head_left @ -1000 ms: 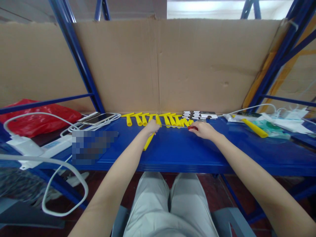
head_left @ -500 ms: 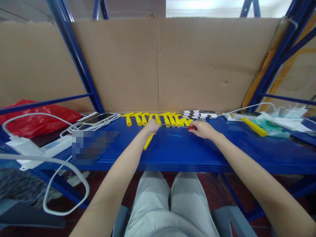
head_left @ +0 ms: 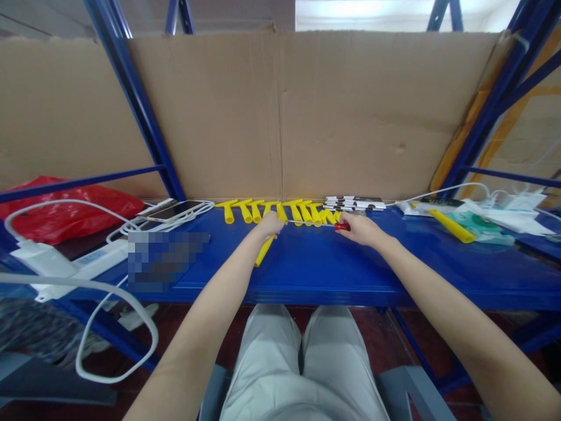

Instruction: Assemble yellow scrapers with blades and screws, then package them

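Observation:
My left hand is closed round a yellow T-shaped piece, whose long tube points down toward the table's front edge. In my right hand is the red handle of a screwdriver. Its thin metal shaft runs left to the head of the yellow piece beside my left fingers; whether the tip touches it is too small to tell. Behind my hands, several more yellow T-shaped pieces lie in a row along the cardboard.
Black-and-white packets lie behind my right hand. On the left are a phone, white cables, a power strip and a red bag. At the right, a yellow tube rests on plastic wrappers. Blue posts and cardboard enclose the table.

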Demonstrator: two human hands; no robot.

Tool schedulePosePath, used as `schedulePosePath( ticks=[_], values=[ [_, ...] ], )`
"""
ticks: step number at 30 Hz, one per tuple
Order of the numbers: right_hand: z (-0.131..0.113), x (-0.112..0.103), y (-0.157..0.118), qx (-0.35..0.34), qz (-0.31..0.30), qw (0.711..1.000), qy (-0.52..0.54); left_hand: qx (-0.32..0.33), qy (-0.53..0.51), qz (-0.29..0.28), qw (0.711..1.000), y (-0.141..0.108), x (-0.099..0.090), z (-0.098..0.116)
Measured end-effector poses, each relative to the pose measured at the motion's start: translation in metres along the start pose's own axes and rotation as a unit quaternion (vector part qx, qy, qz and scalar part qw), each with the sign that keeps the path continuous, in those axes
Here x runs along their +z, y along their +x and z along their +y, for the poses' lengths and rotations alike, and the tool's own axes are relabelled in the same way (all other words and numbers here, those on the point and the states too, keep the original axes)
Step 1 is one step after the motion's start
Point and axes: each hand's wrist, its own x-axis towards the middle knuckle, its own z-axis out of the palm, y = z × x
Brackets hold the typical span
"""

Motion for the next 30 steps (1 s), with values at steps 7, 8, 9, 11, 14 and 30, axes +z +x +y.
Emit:
schedulePosePath(
  ticks=[7,8,9,11,14,30],
  values=[
    [-0.0027,-0.0025,-0.0006,0.0,-0.022,1.0,-0.004,-0.006,-0.001,0.006,1.0,-0.0017,-0.0011,0.0009],
    [-0.003,-0.0028,-0.0005,-0.005,-0.024,1.0,0.0,-0.008,0.0,0.007,1.0,-0.0021,-0.0013,0.0013],
    [-0.0033,-0.003,-0.0004,-0.006,-0.025,1.0,0.004,-0.008,0.001,0.008,1.0,-0.0023,-0.0014,0.0017],
    [-0.0039,-0.0031,-0.0002,0.002,-0.023,1.0,0.006,-0.006,0.001,0.01,1.0,-0.0025,-0.0015,0.0022],
    [-0.0041,-0.0026,-0.0002,0.017,-0.011,1.0,-0.001,-0.003,0.0,0.01,1.0,-0.0019,-0.0013,0.002],
    [-0.0026,0.0001,0.0003,0.006,-0.019,1.0,-0.014,0.006,0.006,0.005,1.0,0.001,-0.0004,-0.0007]
  ],
)
